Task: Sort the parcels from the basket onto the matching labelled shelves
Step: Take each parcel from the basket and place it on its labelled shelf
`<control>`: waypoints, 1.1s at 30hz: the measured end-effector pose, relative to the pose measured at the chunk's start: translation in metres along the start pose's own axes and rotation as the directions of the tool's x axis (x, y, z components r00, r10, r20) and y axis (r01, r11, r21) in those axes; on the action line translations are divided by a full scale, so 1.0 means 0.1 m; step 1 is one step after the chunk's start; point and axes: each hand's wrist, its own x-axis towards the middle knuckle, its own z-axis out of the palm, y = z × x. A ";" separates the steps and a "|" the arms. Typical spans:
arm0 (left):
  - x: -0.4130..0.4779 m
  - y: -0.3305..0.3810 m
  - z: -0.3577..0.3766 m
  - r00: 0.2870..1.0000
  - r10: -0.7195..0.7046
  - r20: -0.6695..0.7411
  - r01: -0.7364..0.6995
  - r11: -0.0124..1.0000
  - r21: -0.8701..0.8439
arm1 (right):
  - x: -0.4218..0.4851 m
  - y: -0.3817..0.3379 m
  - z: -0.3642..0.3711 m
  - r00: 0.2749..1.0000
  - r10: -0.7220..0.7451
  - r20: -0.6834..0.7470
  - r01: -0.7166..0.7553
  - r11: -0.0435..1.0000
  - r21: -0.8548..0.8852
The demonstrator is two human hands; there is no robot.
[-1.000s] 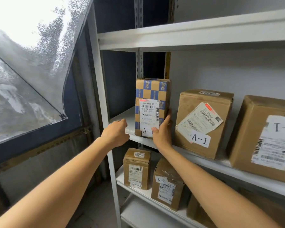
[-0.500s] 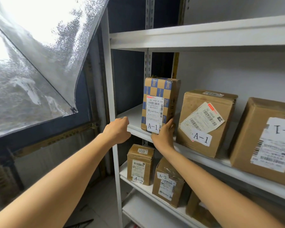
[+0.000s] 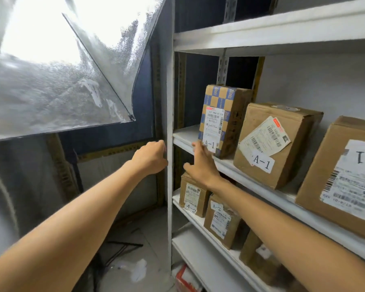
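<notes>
A blue-and-tan checkered parcel (image 3: 223, 110) labelled A-1 stands upright at the left end of the white A-1 shelf (image 3: 303, 213). My right hand (image 3: 200, 163) is at the parcel's lower front corner, fingers spread, the fingertips just touching its label and not wrapped around the box. My left hand (image 3: 152, 157) is a loose fist holding nothing, level with the shelf and just left of the white shelf upright (image 3: 170, 102). The basket is out of view.
Two more A-1 boxes, a brown one (image 3: 282, 144) and a large one (image 3: 346, 175), fill the shelf to the right. Two A-2 boxes (image 3: 193, 194) (image 3: 221, 222) sit one shelf down. A hanging plastic sheet (image 3: 51, 81) is at the left; litter (image 3: 137, 270) lies on the floor.
My right hand has let go of the checkered parcel's lower right side and slid to its front left corner, fingers opening. The view has swung left; the left fist stays by the upright.
</notes>
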 end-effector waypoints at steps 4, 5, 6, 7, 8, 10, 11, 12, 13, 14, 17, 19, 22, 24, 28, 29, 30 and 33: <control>-0.70 -0.22 -0.05 0.976 -0.211 -0.048 0.213 0.976 0.045 | -0.32 -0.25 0.16 0.939 -0.215 0.269 0.229 0.973 -0.021; -0.90 -0.30 -0.06 0.961 -0.269 -0.061 0.271 0.961 0.043 | -0.43 -0.31 0.23 0.905 -0.273 0.326 0.291 0.957 -0.006; -1.12 -0.39 -0.07 0.942 -0.328 -0.067 0.331 0.943 0.028 | -0.54 -0.38 0.32 0.867 -0.329 0.374 0.349 0.937 0.015; -1.35 -0.48 -0.08 0.920 -0.389 -0.058 0.390 0.921 0.003 | -0.66 -0.46 0.41 0.828 -0.382 0.411 0.401 0.915 0.043; -1.60 -0.57 -0.10 0.893 -0.448 -0.044 0.447 0.894 -0.027 | -0.80 -0.54 0.50 0.789 -0.424 0.444 0.439 0.895 0.076; -2.13 -0.73 -0.12 0.831 -0.556 -0.031 0.552 0.830 -0.078 | -1.10 -0.74 0.68 0.709 -0.502 0.496 0.496 0.854 0.156; -2.39 -0.79 -0.13 0.802 -0.596 -0.038 0.592 0.802 -0.083 | -1.24 -0.87 0.77 0.667 -0.534 0.519 0.515 0.834 0.197; -2.66 -0.84 -0.15 0.773 -0.632 -0.043 0.629 0.774 -0.075 | -1.39 -1.01 0.85 0.626 -0.561 0.542 0.529 0.816 0.233; -2.93 -0.88 -0.17 0.746 -0.664 -0.043 0.662 0.747 -0.063 | -1.55 -1.16 0.92 0.583 -0.586 0.563 0.544 0.796 0.265; -3.20 -0.91 -0.19 0.716 -0.697 -0.038 0.695 0.716 -0.057 | -1.70 -1.32 1.00 0.536 -0.609 0.585 0.562 0.774 0.292; -4.00 -0.95 -0.21 0.607 -0.794 -0.025 0.793 0.608 -0.045 | -2.20 -1.75 1.21 0.362 -0.660 0.658 0.622 0.697 0.356; -4.56 -0.93 -0.22 0.521 -0.854 -0.014 0.854 0.521 -0.011 | -2.59 -2.01 1.34 0.222 -0.691 0.688 0.665 0.623 0.411; -5.42 -0.85 -0.24 0.382 -0.924 -0.015 0.924 0.381 0.035 | -3.19 -2.38 1.43 0.022 -0.709 0.705 0.722 0.499 0.480; -5.98 -0.79 -0.28 0.290 -0.957 -0.003 0.956 0.289 0.047 | -3.59 -2.63 1.42 -0.086 -0.714 0.694 0.735 0.425 0.529; -7.02 -0.50 -0.39 0.137 -0.990 0.018 0.990 0.137 0.038 | -4.41 -3.11 1.34 -0.260 -0.737 0.623 0.755 0.247 0.607; -7.25 -0.40 -0.41 0.090 -0.996 -0.001 0.995 0.090 0.040 | -4.61 -3.22 1.30 -0.310 -0.736 0.602 0.742 0.208 0.637; -7.49 -0.32 -0.42 0.039 -0.999 -0.016 0.999 0.038 0.035 | -4.82 -3.33 1.28 -0.360 -0.726 0.586 0.720 0.183 0.669; -8.10 -0.05 -0.46 -0.059 -0.998 -0.032 0.998 -0.060 0.035 | -5.46 -3.58 1.16 -0.486 -0.698 0.526 0.657 0.105 0.746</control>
